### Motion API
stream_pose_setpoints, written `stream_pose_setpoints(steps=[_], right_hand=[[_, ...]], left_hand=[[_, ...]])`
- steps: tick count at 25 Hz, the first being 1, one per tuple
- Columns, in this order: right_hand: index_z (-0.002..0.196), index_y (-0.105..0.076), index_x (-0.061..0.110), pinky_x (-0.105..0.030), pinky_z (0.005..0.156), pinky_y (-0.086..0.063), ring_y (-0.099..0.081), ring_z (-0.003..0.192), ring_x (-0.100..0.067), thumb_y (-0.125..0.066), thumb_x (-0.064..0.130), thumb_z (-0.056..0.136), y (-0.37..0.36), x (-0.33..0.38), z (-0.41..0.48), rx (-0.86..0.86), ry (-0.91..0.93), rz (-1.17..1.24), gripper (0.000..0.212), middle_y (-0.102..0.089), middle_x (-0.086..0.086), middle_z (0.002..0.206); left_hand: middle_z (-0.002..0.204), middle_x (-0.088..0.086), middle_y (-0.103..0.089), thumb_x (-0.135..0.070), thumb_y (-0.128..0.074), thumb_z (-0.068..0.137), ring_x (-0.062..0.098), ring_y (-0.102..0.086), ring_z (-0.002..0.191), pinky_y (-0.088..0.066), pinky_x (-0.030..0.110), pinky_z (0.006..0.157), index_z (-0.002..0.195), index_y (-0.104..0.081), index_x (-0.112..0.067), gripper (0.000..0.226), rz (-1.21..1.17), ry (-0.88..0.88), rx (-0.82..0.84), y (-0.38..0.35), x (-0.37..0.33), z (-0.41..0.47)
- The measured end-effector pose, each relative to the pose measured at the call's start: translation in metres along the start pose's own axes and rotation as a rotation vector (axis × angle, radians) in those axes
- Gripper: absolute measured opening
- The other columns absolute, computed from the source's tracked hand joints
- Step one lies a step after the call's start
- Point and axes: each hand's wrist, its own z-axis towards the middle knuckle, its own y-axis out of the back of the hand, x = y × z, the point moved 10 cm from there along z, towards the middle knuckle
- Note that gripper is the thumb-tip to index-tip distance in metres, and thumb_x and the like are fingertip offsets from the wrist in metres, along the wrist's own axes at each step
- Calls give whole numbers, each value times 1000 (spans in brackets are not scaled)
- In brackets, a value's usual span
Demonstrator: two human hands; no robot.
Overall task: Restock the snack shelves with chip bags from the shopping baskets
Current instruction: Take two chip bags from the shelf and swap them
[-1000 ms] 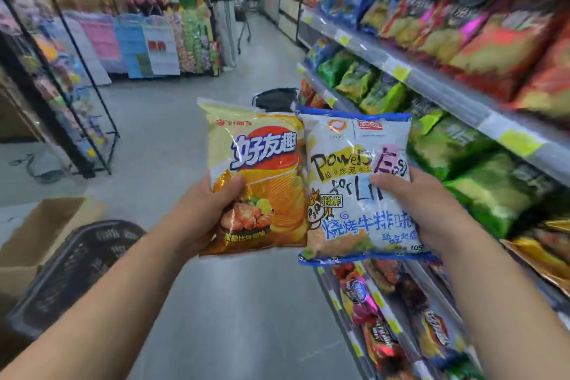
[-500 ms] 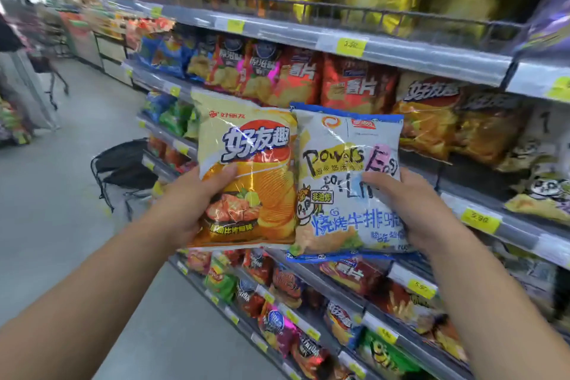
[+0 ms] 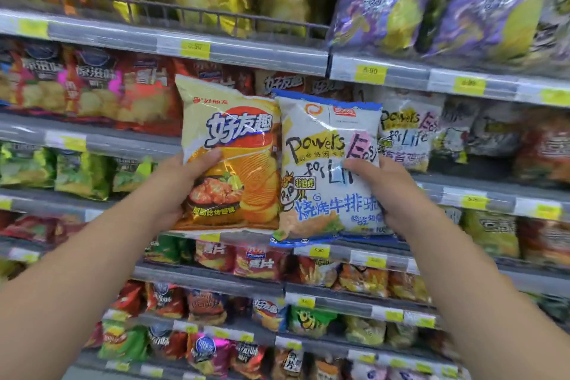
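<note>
Holding one bag in each of your hands, you have both up in front of the shelves (image 3: 246,54), side by side and touching along their inner edges. Your left hand (image 3: 179,190) grips the yellow bag (image 3: 229,145) at its eight o'clock side, thumb curled over the front, fingers hidden behind. Your right hand (image 3: 396,194) pinches the white bag (image 3: 324,145) the same way at its four o'clock side.

Both bags look puffed with air, so expect them to be light, soft and springy, not stiff. The film is glossy and creased, and it probably slides under a loose thumb. The chips inside will crush if you squeeze the middle, so keep your hold near the side edges or move it to the flat sealed strip at twelve o'clock.

A row of look-alike white bags (image 3: 407,136) stands on the shelf just at three o'clock of the white one. Orange bags (image 3: 283,83) with the same logo as the yellow one show at its one o'clock. Those look like the likely slots. Slide each bag in upright, bottom seam first, and avoid ramming it against its neighbours.
</note>
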Motion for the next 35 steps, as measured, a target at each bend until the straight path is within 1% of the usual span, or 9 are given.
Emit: stream_pose_setpoints(steps=[5, 7, 11, 13, 16, 18, 23, 30, 35], right_hand=[[98, -64, 22, -40, 59, -60, -74, 74, -27, -66, 23, 89, 65, -8, -6, -94, 6, 23, 9, -77, -6, 87], [104, -64, 19, -47, 62, -60, -74, 76, -30, -65, 23, 90, 91, -11, -4, -118, 2, 39, 14, -76, -8, 89], [103, -66, 18, -46, 62, -59, -74, 77, -31, -66, 21, 90, 152, -17, 7, -157, 4, 48, 14, -76, -9, 90], [104, -67, 18, -47, 65, -59, -74, 80, -32, -67, 21, 88, 182, -19, 17, -170, 10, 47, 16, -76, -10, 93], [107, -67, 18, -49, 69, -59, -73, 81, -32, -68, 20, 88, 215, -21, 33, -145, 23, 36, 19, -76, -10, 95], [110, -66, 17, -53, 72, -59, -73, 83, -33, -67, 21, 89, 228, -22, 42, -123, 30, 40, 21, -76, -10, 97], [111, -66, 17, -59, 76, -57, -72, 87, -35, -66, 20, 89, 230, -28, 59, -76, 39, 32, 22, -75, -11, 98], [105, -66, 19, -57, 73, -57, -73, 83, -35, -66, 17, 88, 213, -32, 69, -106, 51, 62, 16, -75, -10, 95], [108, -65, 18, -62, 74, -55, -72, 85, -37, -65, 17, 88, 206, -32, 73, -173, 48, 64, 20, -75, -12, 97]], left_hand=[[91, 0, -77, -28, -66, 88, 18, -73, 79, -57, 36, 79, 112, -63, -23, 25, -46, -13, 98, -63, 6, 17], [93, 1, -77, -28, -66, 88, 19, -74, 80, -57, 35, 75, 113, -64, -23, 26, -52, 0, 132, -89, 8, 24], [89, 0, -77, -28, -65, 88, 18, -74, 75, -59, 31, 60, 108, -65, -24, 20, -91, -17, 149, -143, 13, 45], [91, 1, -77, -30, -67, 86, 19, -74, 76, -60, 35, 62, 109, -66, -24, 24, -116, -9, 153, -168, 17, 54], [100, 6, -76, -30, -70, 80, 25, -73, 86, -58, 42, 77, 118, -64, -22, 39, -121, -7, 136, -199, 24, 67], [99, 6, -76, -27, -67, 86, 25, -73, 86, -57, 43, 79, 117, -64, -21, 32, -113, -40, 118, -212, 24, 76], [91, 2, -76, -25, -68, 89, 21, -74, 75, -57, 33, 62, 118, -62, -20, 30, -92, -55, 49, -212, 29, 91], [91, 6, -76, -25, -70, 87, 23, -74, 74, -58, 35, 57, 121, -57, -15, 38, 13, -32, 21, -187, 11, 113], [101, 7, -74, -35, -76, 81, 25, -74, 80, -59, 38, 66, 126, -56, -15, 54, 48, -9, -44, -170, 10, 144]])
